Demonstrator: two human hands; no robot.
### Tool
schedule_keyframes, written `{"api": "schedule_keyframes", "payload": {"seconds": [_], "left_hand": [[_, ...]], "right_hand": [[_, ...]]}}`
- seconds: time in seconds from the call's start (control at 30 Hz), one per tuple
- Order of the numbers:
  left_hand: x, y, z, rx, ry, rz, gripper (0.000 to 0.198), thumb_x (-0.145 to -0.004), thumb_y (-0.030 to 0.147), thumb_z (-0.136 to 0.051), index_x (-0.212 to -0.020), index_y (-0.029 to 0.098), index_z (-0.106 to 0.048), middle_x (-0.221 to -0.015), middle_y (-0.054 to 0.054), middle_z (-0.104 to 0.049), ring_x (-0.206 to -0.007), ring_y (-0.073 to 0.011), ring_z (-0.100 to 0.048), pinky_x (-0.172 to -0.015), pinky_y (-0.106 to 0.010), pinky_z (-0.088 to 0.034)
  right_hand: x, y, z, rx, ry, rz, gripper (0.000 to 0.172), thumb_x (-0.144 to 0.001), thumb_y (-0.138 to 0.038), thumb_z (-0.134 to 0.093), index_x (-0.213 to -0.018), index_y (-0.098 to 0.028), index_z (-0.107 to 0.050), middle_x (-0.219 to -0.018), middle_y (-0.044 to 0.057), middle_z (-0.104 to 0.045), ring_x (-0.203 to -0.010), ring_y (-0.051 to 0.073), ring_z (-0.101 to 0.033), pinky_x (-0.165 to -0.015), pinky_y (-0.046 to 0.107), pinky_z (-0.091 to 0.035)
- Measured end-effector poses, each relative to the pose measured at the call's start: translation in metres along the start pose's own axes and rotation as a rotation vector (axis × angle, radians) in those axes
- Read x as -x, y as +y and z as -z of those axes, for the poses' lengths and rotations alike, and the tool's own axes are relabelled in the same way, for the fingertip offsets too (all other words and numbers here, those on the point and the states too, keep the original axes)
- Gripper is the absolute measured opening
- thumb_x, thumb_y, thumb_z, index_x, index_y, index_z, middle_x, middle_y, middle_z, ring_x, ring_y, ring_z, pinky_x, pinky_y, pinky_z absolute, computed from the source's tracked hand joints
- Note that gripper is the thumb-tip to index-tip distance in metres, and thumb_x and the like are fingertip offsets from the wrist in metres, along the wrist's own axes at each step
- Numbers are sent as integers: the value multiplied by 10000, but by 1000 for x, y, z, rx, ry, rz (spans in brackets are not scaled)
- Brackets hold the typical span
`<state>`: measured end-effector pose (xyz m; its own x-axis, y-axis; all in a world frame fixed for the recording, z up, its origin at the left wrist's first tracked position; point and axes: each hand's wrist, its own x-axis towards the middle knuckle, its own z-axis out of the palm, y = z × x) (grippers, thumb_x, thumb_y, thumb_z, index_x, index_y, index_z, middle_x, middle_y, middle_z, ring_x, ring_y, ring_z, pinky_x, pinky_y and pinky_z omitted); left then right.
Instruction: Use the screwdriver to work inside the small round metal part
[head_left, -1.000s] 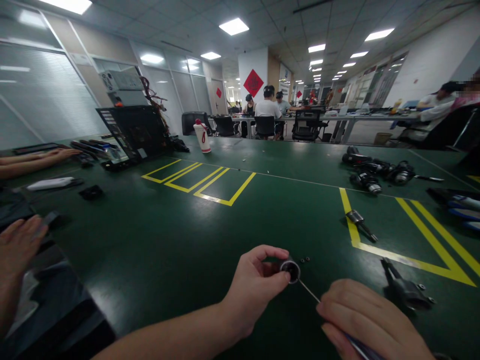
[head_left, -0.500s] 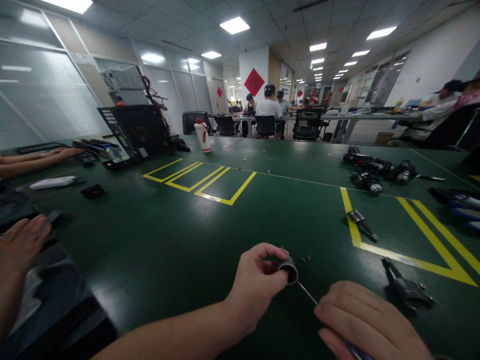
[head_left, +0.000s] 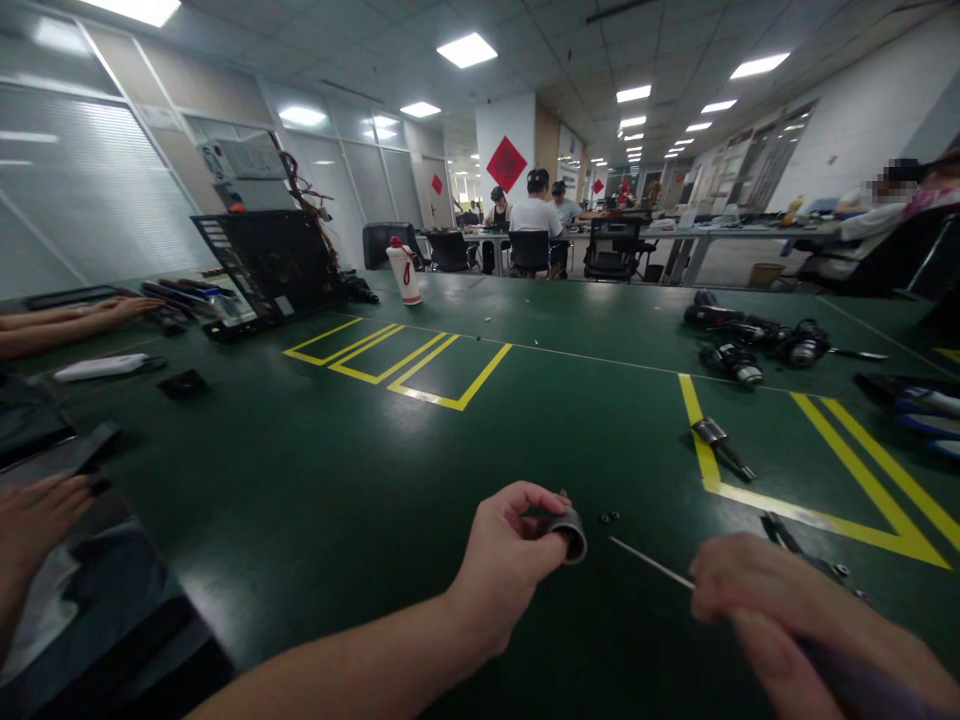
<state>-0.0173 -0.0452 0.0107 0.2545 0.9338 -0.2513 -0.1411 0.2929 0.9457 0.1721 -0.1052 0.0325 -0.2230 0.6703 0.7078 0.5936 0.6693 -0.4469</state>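
Note:
My left hand (head_left: 504,560) pinches a small dark metal sleeve (head_left: 568,531) between thumb and fingers, just above the green table (head_left: 360,470). My right hand (head_left: 780,600) is closed round the handle of a thin screwdriver (head_left: 651,563). Its bare shaft points left toward the sleeve, the tip a short way clear of it. Two tiny screws (head_left: 609,518) lie on the table just beyond the sleeve.
A dark tool part (head_left: 795,545) lies behind my right hand, another (head_left: 720,445) on the yellow line, more parts (head_left: 750,345) far right. Another person's hand (head_left: 34,520) rests at the left on dark sheets. A black computer case (head_left: 262,265) and white bottle (head_left: 404,272) stand beyond.
My right hand has pulled to the right, drawing the screwdriver tip out of the sleeve. My left hand tilted the sleeve slightly. The other person's hand at left slid down.

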Motion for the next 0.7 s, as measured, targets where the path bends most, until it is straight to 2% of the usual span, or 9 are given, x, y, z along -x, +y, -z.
{"api": "schedule_keyframes", "payload": {"seconds": [0.03, 0.07, 0.13, 0.17, 0.23, 0.33, 0.43, 0.7], "left_hand": [[0, 2, 1, 0, -7, 21, 213, -637, 25, -636, -819, 127, -595, -972, -68, -657, -841, -170, -633, -739, -295, -511], [-1, 4, 2, 3, -19, 48, 219, -651, 38, -636, -847, 128, -597, -962, -68, -659, -858, -179, -633, -771, -317, -508], [0, 8, 4, 15, -43, 106, 229, -680, 62, -627, -898, 125, -597, -928, -67, -664, -877, -190, -632, -824, -353, -493], [0, 9, 4, 23, -50, 131, 228, -691, 67, -620, -912, 122, -597, -913, -67, -665, -881, -193, -632, -842, -366, -485], [1, 12, 4, 45, -60, 156, 218, -702, 68, -609, -914, 117, -597, -898, -69, -663, -883, -197, -630, -861, -382, -475], [1, 13, 4, 90, -65, 145, 196, -702, 67, -606, -891, 117, -597, -893, -66, -657, -880, -200, -628, -865, -391, -476], [1, 13, 3, 116, -62, 140, 186, -694, 63, -610, -870, 121, -598, -890, -63, -653, -881, -201, -628, -871, -392, -474], [1, 14, 4, 119, -75, 171, 185, -692, 58, -614, -867, 119, -607, -913, -64, -648, -888, -198, -628, -869, -391, -476]], "right_hand": [[-1, 8, 1, -21, 75, -156, 152, -847, -271, -521, -746, -241, -631, -705, 9, -703, -754, 184, -683, -639, 242, -542], [-1, 16, 0, -53, 95, -324, 203, -839, -321, -528, -692, -235, -637, -666, 13, -690, -770, 202, -681, -648, 263, -544], [-3, 36, -6, -177, 100, -620, 262, -773, -432, -594, -648, -207, -645, -615, 19, -664, -646, 204, -660, -570, 288, -534], [-4, 45, -10, -274, 88, -739, 288, -743, -469, -615, -663, -193, -647, -591, 15, -647, -564, 189, -627, -531, 297, -522], [-3, 60, -19, -407, 114, -898, 310, -709, -486, -651, -705, -176, -647, -580, 9, -629, -555, 175, -593, -542, 303, -503], [0, 71, -26, -490, 138, -966, 308, -697, -472, -679, -747, -171, -640, -592, -2, -621, -587, 169, -576, -587, 310, -479], [3, 71, -27, -490, 95, -971, 314, -715, -477, -663, -762, -169, -634, -610, -4, -623, -608, 170, -577, -613, 318, -464], [3, 69, -28, -319, -66, -883, 307, -801, -474, -558, -770, -176, -629, -644, -1, -639, -647, 176, -607, -650, 321, -454]]}}
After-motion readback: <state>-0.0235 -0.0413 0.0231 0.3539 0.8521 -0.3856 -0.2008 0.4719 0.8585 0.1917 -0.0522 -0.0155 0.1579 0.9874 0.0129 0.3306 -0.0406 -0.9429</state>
